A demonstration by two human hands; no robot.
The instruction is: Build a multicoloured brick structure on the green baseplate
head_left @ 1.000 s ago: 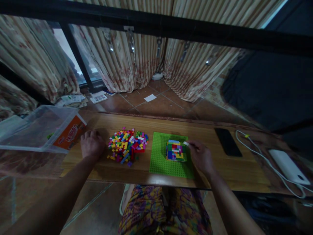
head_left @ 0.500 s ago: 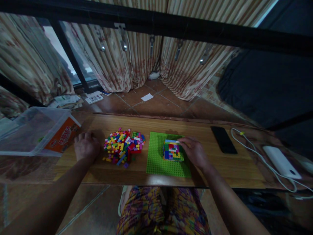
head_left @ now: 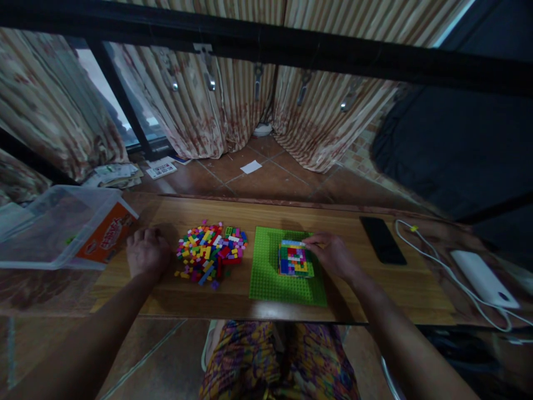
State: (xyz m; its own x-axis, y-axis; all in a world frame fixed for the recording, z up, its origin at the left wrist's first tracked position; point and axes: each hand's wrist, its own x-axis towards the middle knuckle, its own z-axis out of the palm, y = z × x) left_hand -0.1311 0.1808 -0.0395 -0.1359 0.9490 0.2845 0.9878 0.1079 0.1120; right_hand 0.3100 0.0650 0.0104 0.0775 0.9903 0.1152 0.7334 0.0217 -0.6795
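On a green studded baseplate (head_left: 264, 278) stands a low, squarish build of many-coloured toy bricks (head_left: 295, 260), with a light blue strip along its far edge. My right hand (head_left: 333, 255) reaches in from the right, thumb and fingers pinched together at the build's far right corner. Anything between those fingertips is too small to make out. Left of the baseplate lies a loose heap of small toy bricks (head_left: 210, 250) in mixed colours. My left hand (head_left: 147, 254) rests on the tabletop left of the heap, back up and fingers curled under; no object shows in it.
A clear plastic tub (head_left: 62, 222) with an orange label lies at the left end of the wooden board (head_left: 166, 297). To the right are a black phone (head_left: 383, 240), a white cable (head_left: 441, 264) and a white power bank (head_left: 485, 279). A dark bar (head_left: 266, 33) crosses above.
My right hand stays at the build's far right corner with its fingers slightly shifted. My left hand has not moved. The whole view has shifted slightly.
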